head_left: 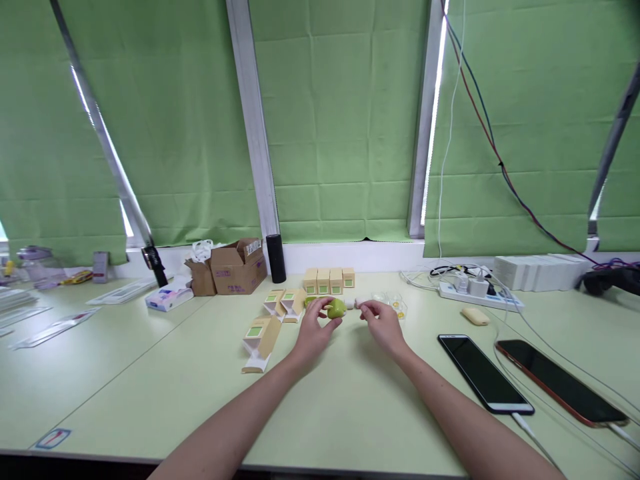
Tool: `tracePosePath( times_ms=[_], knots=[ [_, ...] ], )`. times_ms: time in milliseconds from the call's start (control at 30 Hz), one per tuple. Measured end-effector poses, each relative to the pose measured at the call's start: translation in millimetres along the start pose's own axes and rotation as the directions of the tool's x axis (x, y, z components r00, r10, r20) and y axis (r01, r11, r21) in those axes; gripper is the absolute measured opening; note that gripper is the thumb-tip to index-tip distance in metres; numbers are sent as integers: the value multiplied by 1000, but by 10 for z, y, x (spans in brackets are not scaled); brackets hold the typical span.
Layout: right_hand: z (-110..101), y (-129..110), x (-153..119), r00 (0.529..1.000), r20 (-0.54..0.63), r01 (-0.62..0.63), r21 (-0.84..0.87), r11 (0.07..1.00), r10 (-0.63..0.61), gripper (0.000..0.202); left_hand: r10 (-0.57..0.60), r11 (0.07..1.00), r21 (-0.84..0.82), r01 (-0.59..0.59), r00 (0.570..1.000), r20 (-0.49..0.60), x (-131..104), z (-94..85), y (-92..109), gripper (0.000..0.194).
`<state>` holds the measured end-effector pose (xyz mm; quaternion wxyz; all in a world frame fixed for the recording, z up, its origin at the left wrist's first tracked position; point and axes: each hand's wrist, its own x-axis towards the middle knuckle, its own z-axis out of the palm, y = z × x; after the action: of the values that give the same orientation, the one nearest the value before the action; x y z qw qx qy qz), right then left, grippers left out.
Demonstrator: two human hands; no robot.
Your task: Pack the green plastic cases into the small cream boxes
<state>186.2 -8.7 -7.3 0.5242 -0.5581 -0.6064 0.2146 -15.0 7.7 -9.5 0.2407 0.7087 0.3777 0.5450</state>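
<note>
Two hands of mine are out over the table (pixel 350 400), and I count from the left. One brown carton (pixel 237 267) sits far left of my left hand (pixel 313 333), with a white pack (pixel 169 297) further left again. Three open tan boxes lie just left of that hand: one box (pixel 260 341) near the wrist, two more (pixel 285 303) further back. Four closed boxes (pixel 329 281) stand in a row behind both hands, and one black cylinder (pixel 275 259) stands behind and left of them.

My left hand is half curled, fingers and thumb pinching one green case (pixel 337 308), which sits at the fingertips between the two hands. My right hand (pixel 384 325) is narrowly pinched on one small white piece (pixel 361 304); I cannot tell what it is. Small clear packets (pixel 395 303) lie just behind that hand; the count is unclear to me.

Right of my right hand I see one cream bar (pixel 475 315), one power strip (pixel 479 293), and two phones: one black phone (pixel 485 373) and one red phone (pixel 560 381).
</note>
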Motion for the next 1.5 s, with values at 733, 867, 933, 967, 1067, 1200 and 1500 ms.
tracePosePath(
  times_ms=[733,867,933,967,1067,1200,1500],
  knots=[
    [-491,292,222,994,-88,-56,-911,408,-61,25,-269,850,-463,252,963,32,118,-75,-123,59],
    [-461,267,213,995,-62,-19,-898,440,-84,24,-260,855,-459,241,965,23,122,-71,-131,58],
    [-410,204,180,991,-28,37,-877,480,-129,22,-261,859,-453,240,965,17,125,-71,-139,57],
    [-376,157,152,987,-15,67,-863,500,-159,21,-261,860,-451,239,965,14,127,-72,-143,57],
    [-248,-20,26,960,47,195,-821,536,-277,16,-259,863,-450,230,966,-4,133,-74,-156,58],
    [-75,-232,-170,922,145,337,-756,562,-358,12,-270,864,-448,232,963,-22,134,-75,-153,60],
    [105,-226,-291,884,335,467,-625,625,-325,8,-248,880,-418,225,969,-1,124,-78,-132,52]
  ],
)
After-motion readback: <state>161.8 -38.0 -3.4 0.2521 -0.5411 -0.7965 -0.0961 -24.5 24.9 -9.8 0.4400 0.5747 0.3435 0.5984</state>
